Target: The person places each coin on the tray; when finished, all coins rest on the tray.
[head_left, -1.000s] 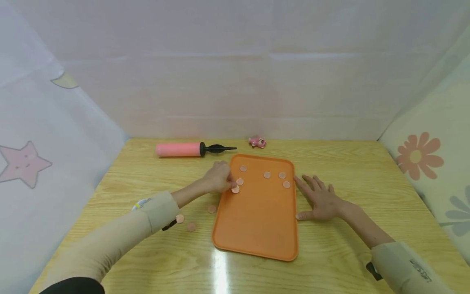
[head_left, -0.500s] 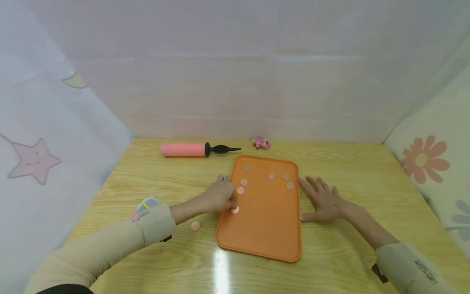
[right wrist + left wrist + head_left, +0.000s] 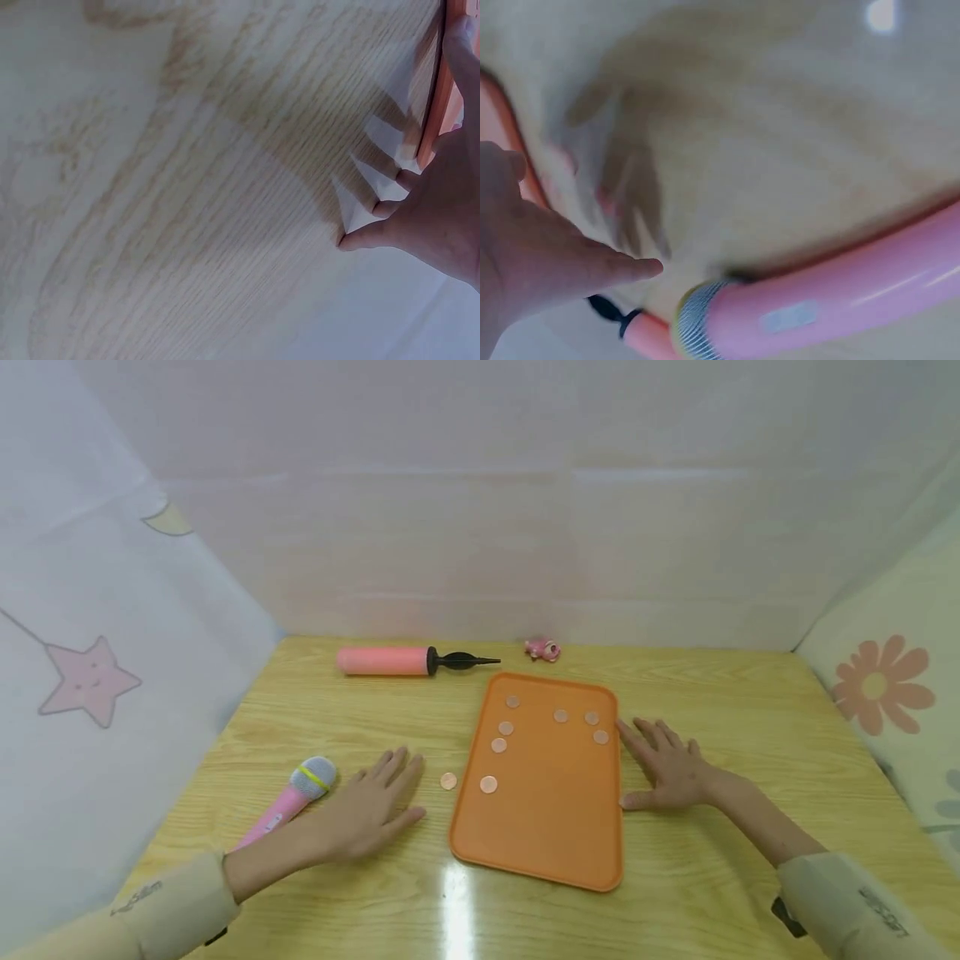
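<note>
In the head view an orange tray (image 3: 542,827) lies on the wooden table with several copper-coloured coins on it, one of them a coin (image 3: 488,784) near its left side. Just outside the tray's left edge, another coin (image 3: 448,781) rests on the table. My left hand (image 3: 366,810) is spread palm down above the tabletop, left of that coin and holding nothing. Part of the table is hidden under it. At the tray's right edge my right hand (image 3: 670,774) has its fingers spread, thumb and forefinger touching the rim (image 3: 441,97) while other fingertips rest on the table.
A pink toy microphone (image 3: 283,802) with a grey head lies beside my left forearm, partly covered by it. Along the back are a pink hand pump (image 3: 386,661) with a black nozzle and a small pink figurine (image 3: 543,649). A white cloth (image 3: 525,527) stands behind the table.
My left hand has let go of a coin inside the tray's left side and drawn back leftward, fingers spreading. The microphone has come into view. The right hand stays at the tray's edge.
</note>
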`<state>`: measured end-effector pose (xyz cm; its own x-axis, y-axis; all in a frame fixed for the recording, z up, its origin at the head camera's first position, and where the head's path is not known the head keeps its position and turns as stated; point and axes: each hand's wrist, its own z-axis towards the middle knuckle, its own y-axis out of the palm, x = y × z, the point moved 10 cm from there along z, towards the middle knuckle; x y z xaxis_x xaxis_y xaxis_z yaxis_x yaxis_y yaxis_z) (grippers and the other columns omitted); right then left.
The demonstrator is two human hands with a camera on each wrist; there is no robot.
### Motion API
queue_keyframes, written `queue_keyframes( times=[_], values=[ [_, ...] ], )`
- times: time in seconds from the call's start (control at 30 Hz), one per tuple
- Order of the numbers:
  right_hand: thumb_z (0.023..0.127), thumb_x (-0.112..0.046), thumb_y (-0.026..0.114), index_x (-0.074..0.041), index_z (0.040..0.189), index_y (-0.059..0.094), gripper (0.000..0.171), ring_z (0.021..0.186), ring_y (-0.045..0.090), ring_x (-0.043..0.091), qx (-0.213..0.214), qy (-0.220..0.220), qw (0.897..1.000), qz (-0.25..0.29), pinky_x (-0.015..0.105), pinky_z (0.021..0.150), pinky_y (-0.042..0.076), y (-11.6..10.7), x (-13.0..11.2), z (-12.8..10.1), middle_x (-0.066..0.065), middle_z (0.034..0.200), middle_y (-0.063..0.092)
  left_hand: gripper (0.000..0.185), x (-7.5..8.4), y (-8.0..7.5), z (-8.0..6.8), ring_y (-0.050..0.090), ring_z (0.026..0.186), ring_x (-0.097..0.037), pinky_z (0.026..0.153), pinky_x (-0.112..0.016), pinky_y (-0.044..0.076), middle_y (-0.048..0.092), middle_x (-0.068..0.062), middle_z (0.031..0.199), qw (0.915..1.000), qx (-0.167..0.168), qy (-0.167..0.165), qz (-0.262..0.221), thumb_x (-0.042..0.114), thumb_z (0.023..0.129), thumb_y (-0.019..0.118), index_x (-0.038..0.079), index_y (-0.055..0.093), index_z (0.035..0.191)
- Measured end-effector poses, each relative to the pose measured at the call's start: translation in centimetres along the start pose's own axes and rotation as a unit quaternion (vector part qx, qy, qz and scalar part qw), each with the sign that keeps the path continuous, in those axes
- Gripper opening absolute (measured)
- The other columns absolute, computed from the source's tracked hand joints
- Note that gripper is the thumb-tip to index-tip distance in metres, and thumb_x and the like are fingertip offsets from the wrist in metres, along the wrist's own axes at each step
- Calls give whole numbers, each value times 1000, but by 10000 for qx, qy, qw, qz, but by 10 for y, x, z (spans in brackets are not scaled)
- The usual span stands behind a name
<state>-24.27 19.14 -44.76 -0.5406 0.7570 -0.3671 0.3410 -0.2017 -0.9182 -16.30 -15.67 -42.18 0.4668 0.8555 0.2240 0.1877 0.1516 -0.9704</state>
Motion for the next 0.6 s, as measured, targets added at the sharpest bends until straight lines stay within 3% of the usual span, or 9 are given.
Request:
queue_keyframes(
  times=[0.1,0.27,0.4,0.5,0.6],
  values=[
    [84,-58,68,-12,157,3,107,134,6,64,-22,48,10000,52,87,85,11,-1,2,-3,31,154,7,68,2,16,-20,16,141,-48,101,-71,26,13,-30,155,9997,-134,129,139,40,104,42,-4,22,152],
    [84,-55,69,-13,157,3,107,134,5,64,27,14,9999,108,87,85,11,-2,2,-4,31,154,6,60,12,21,-32,22,140,-48,100,-69,31,20,-30,154,9967,516,313,540,34,104,45,1,29,151],
    [84,-56,68,-13,157,3,106,134,6,64,72,-38,10000,44,87,85,12,0,1,-2,31,154,7,54,26,26,-40,31,136,-47,100,-63,36,29,-30,151,9933,718,555,713,31,103,49,5,38,149],
    [84,-57,68,-14,157,3,107,134,6,64,72,-62,10000,10,87,85,12,2,1,-2,31,154,7,52,33,26,-45,39,132,-46,99,-55,41,38,-30,146,9901,894,727,805,15,96,61,1,45,144],
    [84,-57,68,-14,157,2,107,134,6,64,62,-77,10000,7,87,85,12,2,0,-2,31,154,7,50,29,15,-48,49,125,-42,94,-46,46,52,-25,136,9866,1339,721,596,-4,84,71,-3,57,131]
  ],
)
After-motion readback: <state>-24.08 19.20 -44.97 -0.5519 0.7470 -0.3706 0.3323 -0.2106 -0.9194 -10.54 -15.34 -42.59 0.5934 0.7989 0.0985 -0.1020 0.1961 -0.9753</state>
